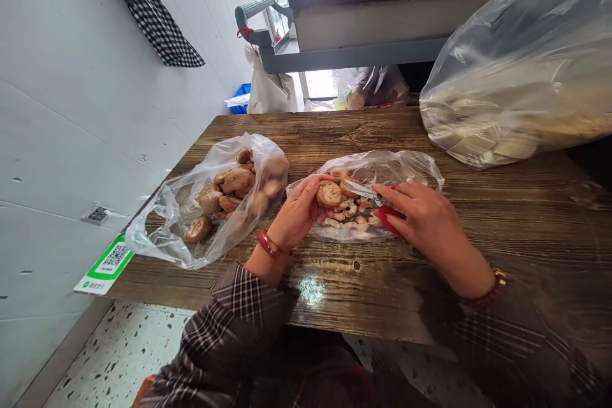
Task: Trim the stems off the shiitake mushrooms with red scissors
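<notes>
My left hand [297,213] holds a brown mushroom [329,194] by its edge, over an open plastic bag [423,166] on the wooden table. Red-handled scissors [393,220] are in my right hand [425,220]; their silver blades point left, just right of the held mushroom, close to another mushroom [350,187]. Several small cut pieces [351,209] lie in the bag below both hands. On the left, a second clear bag [167,239] lies open with several whole brown mushrooms [238,181] inside.
A large clear bag of pale items [482,134] rests at the table's back right. A green and white code card [105,264] lies at the left corner. Behind the wooden table [354,296] stand a grey metal frame [358,62] and a white bag [270,89]. A wall borders the left.
</notes>
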### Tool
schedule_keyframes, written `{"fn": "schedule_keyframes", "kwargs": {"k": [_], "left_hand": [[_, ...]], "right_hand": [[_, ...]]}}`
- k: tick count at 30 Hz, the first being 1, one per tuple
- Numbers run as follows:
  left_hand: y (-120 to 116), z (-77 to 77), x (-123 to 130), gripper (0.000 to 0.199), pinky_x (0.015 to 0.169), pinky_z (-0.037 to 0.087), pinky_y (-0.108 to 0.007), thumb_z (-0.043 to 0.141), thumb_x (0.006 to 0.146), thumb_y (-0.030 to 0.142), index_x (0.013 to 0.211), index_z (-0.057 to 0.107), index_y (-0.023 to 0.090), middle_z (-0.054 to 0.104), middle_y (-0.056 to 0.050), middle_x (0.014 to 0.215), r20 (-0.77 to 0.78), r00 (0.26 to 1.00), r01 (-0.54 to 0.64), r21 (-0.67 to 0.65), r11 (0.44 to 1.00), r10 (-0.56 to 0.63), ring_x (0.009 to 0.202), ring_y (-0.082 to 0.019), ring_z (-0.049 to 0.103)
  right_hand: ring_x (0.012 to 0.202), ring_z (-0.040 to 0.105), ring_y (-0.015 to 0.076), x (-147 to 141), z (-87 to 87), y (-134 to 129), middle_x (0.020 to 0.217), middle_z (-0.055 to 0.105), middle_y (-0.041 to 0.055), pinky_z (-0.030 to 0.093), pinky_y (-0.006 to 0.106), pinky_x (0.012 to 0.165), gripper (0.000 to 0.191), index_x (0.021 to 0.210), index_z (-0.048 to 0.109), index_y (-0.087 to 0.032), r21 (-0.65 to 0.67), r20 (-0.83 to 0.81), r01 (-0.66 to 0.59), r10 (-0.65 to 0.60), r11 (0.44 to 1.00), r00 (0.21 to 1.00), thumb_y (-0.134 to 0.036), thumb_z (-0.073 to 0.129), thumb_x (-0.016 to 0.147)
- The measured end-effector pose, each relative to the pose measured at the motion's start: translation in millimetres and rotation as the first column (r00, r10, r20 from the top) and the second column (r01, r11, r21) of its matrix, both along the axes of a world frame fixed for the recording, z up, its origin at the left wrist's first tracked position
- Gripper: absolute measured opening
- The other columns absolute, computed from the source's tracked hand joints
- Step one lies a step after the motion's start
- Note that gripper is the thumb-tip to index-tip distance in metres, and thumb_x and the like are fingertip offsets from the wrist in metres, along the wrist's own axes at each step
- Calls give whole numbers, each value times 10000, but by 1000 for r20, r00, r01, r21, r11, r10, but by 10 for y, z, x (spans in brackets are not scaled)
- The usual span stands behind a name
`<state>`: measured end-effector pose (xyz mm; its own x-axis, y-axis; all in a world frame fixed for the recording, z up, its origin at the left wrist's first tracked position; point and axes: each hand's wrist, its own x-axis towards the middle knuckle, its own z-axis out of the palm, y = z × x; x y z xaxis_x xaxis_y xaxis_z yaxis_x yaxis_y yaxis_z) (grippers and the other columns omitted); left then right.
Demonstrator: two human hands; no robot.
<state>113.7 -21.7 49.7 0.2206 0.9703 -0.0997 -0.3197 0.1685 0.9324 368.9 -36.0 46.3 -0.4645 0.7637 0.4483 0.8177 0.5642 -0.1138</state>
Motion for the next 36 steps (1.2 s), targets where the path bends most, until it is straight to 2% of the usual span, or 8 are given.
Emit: {"fn": "schedule_keyframes", "kwargs": {"k": [5, 11, 16, 20, 25, 29, 32, 36], "left_hand": [[23, -38, 0, 516, 401, 349, -198, 687, 886, 663, 1009, 754, 166, 731, -51, 731, -107, 994, -11, 45, 999, 16, 506, -110, 569], [3, -42, 29, 546, 402, 346, -202, 681, 852, 728, 952, 790, 203, 697, -36, 738, -222, 975, -3, 54, 999, 15, 551, -127, 573], [-20, -35, 63, 532, 411, 358, -217, 640, 890, 716, 920, 792, 207, 670, -41, 721, -296, 955, 9, 92, 996, 19, 538, -126, 519], [-27, -54, 89, 535, 406, 343, -214, 655, 878, 719, 891, 789, 202, 666, -45, 729, -298, 954, 4, 100, 995, 26, 545, -128, 527], [-13, -110, 92, 577, 384, 294, -204, 650, 857, 757, 918, 803, 204, 630, -32, 671, -333, 942, 3, 101, 995, 31, 486, -100, 462], [2, -127, 100, 583, 369, 277, -198, 661, 855, 751, 908, 784, 184, 641, -40, 670, -309, 951, 1, 94, 996, 29, 477, -94, 475], [14, -122, 106, 570, 359, 264, -196, 682, 854, 731, 903, 760, 169, 652, -48, 672, -267, 963, -26, 71, 997, 44, 466, -90, 487], [32, -107, 87, 516, 360, 291, -208, 683, 881, 690, 907, 746, 179, 664, -34, 674, -220, 973, -55, 61, 997, 67, 445, -89, 483]], "right_hand": [[879, 643, 266, -41, -2, -33, 1003, 741, 106, 470, 378, 779, 387, 1365, 692, -196, -28, 33, -80, 81, 996, 996, -238, 607, 990], [900, 650, 269, -66, 14, -50, 1064, 748, 111, 472, 390, 795, 359, 1329, 710, -187, -76, 43, -118, 122, 990, 992, -216, 635, 978], [915, 645, 268, -64, 26, -51, 1063, 745, 102, 466, 391, 819, 347, 1312, 713, -200, -106, 38, -144, 148, 984, 988, -251, 665, 973], [901, 643, 259, -81, 52, -75, 1026, 744, 92, 452, 371, 791, 321, 1274, 715, -205, -147, 76, -130, 142, 980, 987, -231, 676, 957], [844, 645, 238, -132, 114, -138, 932, 742, 80, 403, 339, 703, 283, 1205, 731, -200, -188, 146, -69, 98, 980, 984, -170, 675, 929], [819, 665, 233, -179, 124, -155, 926, 764, 87, 340, 332, 627, 233, 1155, 748, -207, -237, 189, -3, 49, 972, 981, -203, 642, 947], [821, 680, 225, -185, 99, -132, 969, 784, 78, 319, 327, 609, 250, 1174, 753, -230, -284, 180, 0, 53, 959, 982, -247, 609, 971], [808, 688, 220, -121, 62, -88, 982, 787, 71, 353, 316, 620, 312, 1245, 749, -245, -283, 101, -22, 53, 959, 993, -279, 596, 975]]}}
